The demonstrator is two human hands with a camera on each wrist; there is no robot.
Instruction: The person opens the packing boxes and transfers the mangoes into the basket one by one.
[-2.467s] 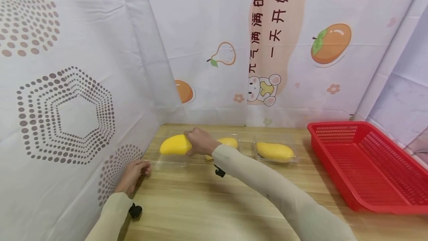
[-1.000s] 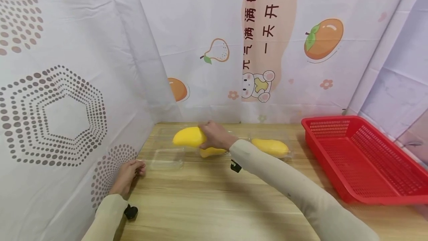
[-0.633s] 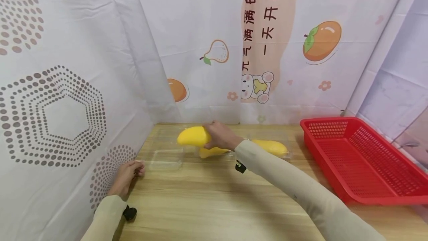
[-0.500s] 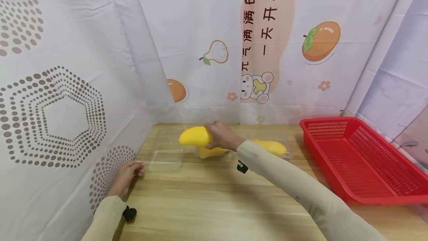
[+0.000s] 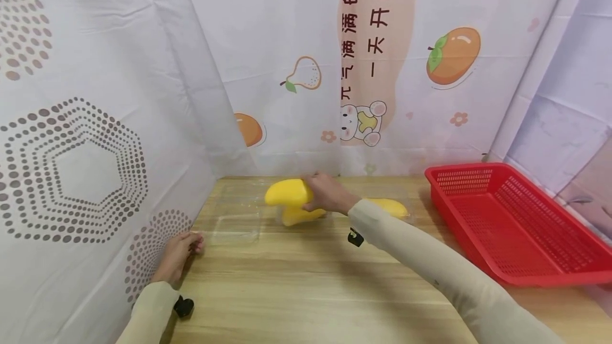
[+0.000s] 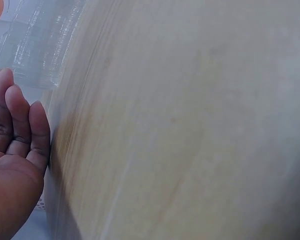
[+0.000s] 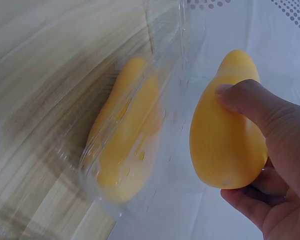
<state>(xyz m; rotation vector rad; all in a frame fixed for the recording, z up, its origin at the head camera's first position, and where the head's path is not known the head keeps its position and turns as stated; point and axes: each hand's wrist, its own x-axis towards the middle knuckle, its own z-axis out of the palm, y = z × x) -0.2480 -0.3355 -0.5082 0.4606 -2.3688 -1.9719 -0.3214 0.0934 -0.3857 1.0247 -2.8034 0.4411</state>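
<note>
My right hand (image 5: 330, 194) grips a yellow mango (image 5: 287, 192), raised over the table. In the right wrist view the thumb presses its side and the other fingers go behind it. Below and behind it, a second mango (image 7: 122, 130) lies in a clear plastic box (image 7: 85, 167). Another clear box (image 5: 236, 227) at the left end holds no mango. My left hand (image 5: 179, 254) rests at the table's left edge, near that box, fingers loosely bent and holding nothing. A third mango (image 5: 389, 207), in a clear box on the right, is partly hidden by my right sleeve.
A red plastic basket (image 5: 464, 238) with perforated sides stands at the right of the wooden table (image 5: 296, 280). Patterned cloth hangs (image 5: 268, 78) close along the back and left edges.
My right hand has carried the mango rightward, from over the left box to above the middle one. My left hand has stayed by the left edge while the head view has shifted slightly.
</note>
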